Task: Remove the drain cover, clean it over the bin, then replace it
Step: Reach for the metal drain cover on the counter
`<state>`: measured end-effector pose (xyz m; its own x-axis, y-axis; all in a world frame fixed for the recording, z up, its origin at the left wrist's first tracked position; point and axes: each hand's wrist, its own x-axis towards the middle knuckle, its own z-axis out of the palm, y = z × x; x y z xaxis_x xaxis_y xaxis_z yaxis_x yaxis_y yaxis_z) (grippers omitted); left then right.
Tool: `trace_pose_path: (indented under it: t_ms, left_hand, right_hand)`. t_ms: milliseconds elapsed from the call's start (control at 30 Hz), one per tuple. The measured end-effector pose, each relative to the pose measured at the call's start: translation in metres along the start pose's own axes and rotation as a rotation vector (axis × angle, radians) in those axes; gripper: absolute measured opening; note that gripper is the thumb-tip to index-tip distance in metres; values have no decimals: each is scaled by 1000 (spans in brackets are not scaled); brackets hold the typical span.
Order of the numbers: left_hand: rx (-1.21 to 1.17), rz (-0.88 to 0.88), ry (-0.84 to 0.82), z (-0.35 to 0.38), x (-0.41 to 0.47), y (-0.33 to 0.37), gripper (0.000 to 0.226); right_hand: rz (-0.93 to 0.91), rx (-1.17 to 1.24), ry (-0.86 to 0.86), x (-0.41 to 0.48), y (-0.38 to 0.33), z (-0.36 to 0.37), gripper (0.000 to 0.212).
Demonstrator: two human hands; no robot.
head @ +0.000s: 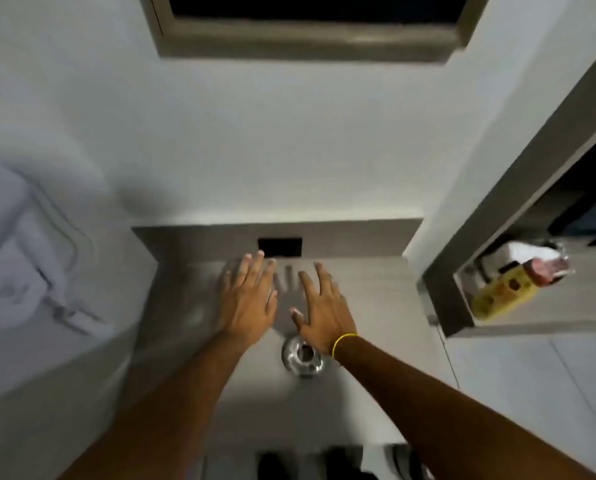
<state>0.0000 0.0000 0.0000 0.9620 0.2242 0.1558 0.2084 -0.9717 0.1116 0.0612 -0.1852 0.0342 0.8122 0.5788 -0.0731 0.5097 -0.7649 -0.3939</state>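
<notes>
A grey-tiled bathroom floor [359, 289] fills the lower view, stepped up at the far end to a low ledge with a small dark rectangular opening [279, 246], white walls around it and a dark window [310, 8] above. To the right a recessed shelf [532, 306] holds a yellow packet [497, 292] and some toiletries too blurred to name. Both hands hang over the floor, palms down, fingers spread, holding nothing: the left hand [250, 299] further left, the right hand [324, 313] with a yellow band [343, 342] at the wrist. The drain cover [302, 356] is a round shiny metal disc seated in the floor, just under the heel of the right hand and towards the person from both sets of fingers (being round, it offers no long axis to line up with). The right hand is plainly the nearer, so I judge it must draw back and down to get a grip on the rim. No bin is in view.
</notes>
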Motion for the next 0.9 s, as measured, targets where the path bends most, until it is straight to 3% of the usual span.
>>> trace_pose_path:
  t_ms: [133,333,667,900]
  left_hand:
    - [-60,-115,-169,74,-76,-1,64]
    - [-89,-142,-432,141,-148,-8,66]
    - [-109,-216,-340,151,-160,8,76]
    - [-117,-196,-295,158,-163,7,82]
  right_hand:
    - [84,-27,-199,-36,17,74,90]
    - [132,-69,-281,-44,22,115,91]
    - [80,-168,-427,-24,32,119,118]
    - [13,-211,-480,-6,27,121,108]
